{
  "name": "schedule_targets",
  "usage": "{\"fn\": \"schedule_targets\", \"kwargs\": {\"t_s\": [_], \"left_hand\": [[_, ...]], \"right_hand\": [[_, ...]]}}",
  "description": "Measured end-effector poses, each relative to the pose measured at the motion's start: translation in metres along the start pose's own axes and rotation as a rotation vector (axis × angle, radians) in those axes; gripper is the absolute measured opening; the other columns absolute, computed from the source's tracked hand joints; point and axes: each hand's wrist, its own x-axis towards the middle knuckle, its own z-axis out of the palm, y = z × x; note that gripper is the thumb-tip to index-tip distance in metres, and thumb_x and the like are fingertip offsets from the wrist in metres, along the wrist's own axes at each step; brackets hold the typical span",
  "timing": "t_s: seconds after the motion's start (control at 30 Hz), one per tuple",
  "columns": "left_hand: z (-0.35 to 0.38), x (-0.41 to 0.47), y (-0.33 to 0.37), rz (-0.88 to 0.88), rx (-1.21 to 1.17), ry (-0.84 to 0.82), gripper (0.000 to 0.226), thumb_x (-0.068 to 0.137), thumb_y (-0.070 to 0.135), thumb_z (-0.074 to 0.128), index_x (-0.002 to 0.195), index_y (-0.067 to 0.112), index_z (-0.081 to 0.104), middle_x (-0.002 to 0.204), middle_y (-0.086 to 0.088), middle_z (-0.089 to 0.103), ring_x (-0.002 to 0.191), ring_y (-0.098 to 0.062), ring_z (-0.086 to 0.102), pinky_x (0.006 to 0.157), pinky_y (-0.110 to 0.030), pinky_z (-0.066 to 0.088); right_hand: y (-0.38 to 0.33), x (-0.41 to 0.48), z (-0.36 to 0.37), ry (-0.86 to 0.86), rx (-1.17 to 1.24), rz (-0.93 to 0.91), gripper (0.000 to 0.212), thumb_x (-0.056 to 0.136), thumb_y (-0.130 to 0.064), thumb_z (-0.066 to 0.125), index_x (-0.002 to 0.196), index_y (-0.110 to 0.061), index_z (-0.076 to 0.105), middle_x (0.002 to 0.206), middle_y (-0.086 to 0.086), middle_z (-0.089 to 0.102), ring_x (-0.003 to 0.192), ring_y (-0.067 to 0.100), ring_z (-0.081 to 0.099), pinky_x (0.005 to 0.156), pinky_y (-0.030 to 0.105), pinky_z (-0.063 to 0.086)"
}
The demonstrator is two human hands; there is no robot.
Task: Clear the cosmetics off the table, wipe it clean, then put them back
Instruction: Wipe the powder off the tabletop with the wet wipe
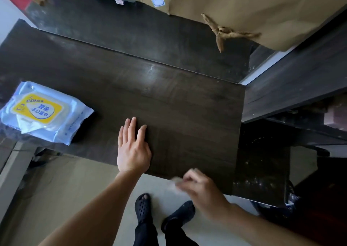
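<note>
- I see the dark wood table (169, 99) from above; the stretch of its top in view carries only a wet-wipe pack and my left hand.
- The wet-wipe pack (44, 112) lies flat near the table's left edge, yellow lid label facing up, well apart from both hands.
- I hold a crumpled white wipe (173, 183) at the table's near edge; it is motion-blurred, so its shape cannot be read.
- Beyond the table sits a second dark surface (131, 26), a step higher, bearing large brown paper bags (244, 7) with twisted paper handles.
- To the right stands dark shelving (300, 95), with a dark bin (262, 174) below it just beside the table's right end.
- My left hand (132, 148) rests flat, palm down, on the table near its front edge, fingers extended and slightly spread, gripping nothing; the forearm runs back toward lower left.
- My right hand (199, 187) hovers at the near edge, fingers curled and pinched on the wipe, knuckles up; the forearm enters from lower right.
- Below, my feet in black clogs (165, 212) stand on a pale floor (65, 189).
</note>
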Motion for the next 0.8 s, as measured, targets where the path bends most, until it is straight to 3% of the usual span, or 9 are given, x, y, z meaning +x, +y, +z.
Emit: {"fn": "schedule_targets", "kwargs": {"t_s": [0.1, 0.2, 0.27, 0.37, 0.43, 0.53, 0.6, 0.7, 0.8], "left_hand": [[0.000, 0.000, 0.000, 0.010, 0.000, 0.015, 0.049, 0.077, 0.012, 0.035, 0.119, 0.003, 0.059, 0.140, -0.025, 0.044, 0.136, -0.041, 0.032, 0.114, -0.050, 0.022], [-0.001, 0.000, 0.000, 0.018, -0.005, 0.019, 0.049, 0.078, 0.013, 0.034, 0.120, 0.003, 0.059, 0.141, -0.024, 0.044, 0.136, -0.041, 0.032, 0.114, -0.051, 0.023], [0.000, 0.000, -0.001, 0.020, -0.009, 0.012, 0.050, 0.078, 0.013, 0.033, 0.120, 0.003, 0.058, 0.141, -0.025, 0.043, 0.137, -0.041, 0.032, 0.114, -0.051, 0.022], [0.001, 0.000, -0.002, 0.023, -0.009, 0.016, 0.051, 0.077, 0.013, 0.033, 0.120, 0.003, 0.059, 0.141, -0.025, 0.043, 0.136, -0.041, 0.032, 0.114, -0.051, 0.022], [0.002, 0.000, -0.002, 0.027, -0.013, 0.011, 0.051, 0.077, 0.014, 0.034, 0.120, 0.002, 0.058, 0.142, -0.026, 0.042, 0.136, -0.042, 0.032, 0.113, -0.052, 0.023], [0.002, -0.001, -0.003, 0.028, -0.029, 0.005, 0.050, 0.078, 0.014, 0.034, 0.121, 0.001, 0.058, 0.142, -0.026, 0.041, 0.136, -0.043, 0.031, 0.113, -0.053, 0.023], [0.002, -0.001, -0.004, 0.035, -0.028, 0.007, 0.050, 0.078, 0.013, 0.034, 0.120, 0.001, 0.058, 0.142, -0.026, 0.041, 0.136, -0.043, 0.031, 0.114, -0.052, 0.022], [0.004, -0.001, -0.006, 0.042, -0.027, 0.005, 0.049, 0.078, 0.013, 0.033, 0.119, 0.001, 0.057, 0.142, -0.027, 0.041, 0.136, -0.043, 0.031, 0.114, -0.051, 0.021], [0.006, -0.002, -0.008, 0.061, -0.046, 0.001, 0.048, 0.079, 0.013, 0.033, 0.119, 0.001, 0.057, 0.142, -0.027, 0.040, 0.136, -0.044, 0.031, 0.114, -0.051, 0.020]], "right_hand": [[0.025, 0.076, -0.034, 0.278, 0.008, 0.141, 0.016, 0.085, -0.007, 0.062, 0.072, -0.014, 0.067, 0.075, -0.001, 0.051, 0.067, 0.016, 0.051, 0.059, 0.027, 0.038], [0.051, 0.151, -0.062, 0.480, -0.157, 0.261, 0.014, 0.080, 0.000, 0.063, 0.073, -0.009, 0.070, 0.077, 0.005, 0.054, 0.072, 0.024, 0.056, 0.064, 0.023, 0.034], [0.043, 0.159, -0.050, 0.468, -0.234, 0.236, 0.014, 0.076, 0.004, 0.062, 0.072, -0.007, 0.069, 0.078, 0.007, 0.055, 0.074, 0.028, 0.054, 0.064, 0.026, 0.039], [0.008, 0.103, -0.009, 0.371, -0.220, 0.060, 0.013, 0.079, 0.000, 0.065, 0.072, -0.011, 0.063, 0.081, 0.001, 0.047, 0.073, 0.019, 0.045, 0.061, 0.032, 0.042], [-0.010, 0.041, 0.016, 0.206, -0.132, -0.039, 0.015, 0.084, -0.001, 0.063, 0.084, -0.016, 0.064, 0.083, -0.002, 0.045, 0.076, 0.015, 0.044, 0.062, 0.027, 0.042], [-0.019, -0.008, 0.021, 0.056, -0.069, 0.040, 0.024, 0.085, -0.007, 0.060, 0.093, -0.029, 0.064, 0.080, -0.007, 0.050, 0.076, 0.007, 0.046, 0.064, 0.021, 0.039], [-0.012, 0.004, 0.012, 0.153, -0.059, 0.110, 0.013, 0.088, -0.013, 0.061, 0.087, -0.023, 0.069, 0.079, -0.008, 0.050, 0.075, 0.009, 0.049, 0.068, 0.022, 0.039], [-0.002, 0.042, 0.007, 0.392, -0.093, 0.224, 0.015, 0.083, -0.001, 0.060, 0.082, -0.011, 0.071, 0.080, 0.002, 0.053, 0.074, 0.019, 0.051, 0.065, 0.022, 0.039], [-0.019, 0.027, 0.034, 0.383, -0.122, 0.273, 0.011, 0.088, -0.013, 0.062, 0.079, -0.018, 0.065, 0.080, -0.002, 0.049, 0.075, 0.014, 0.046, 0.065, 0.022, 0.037]]}}
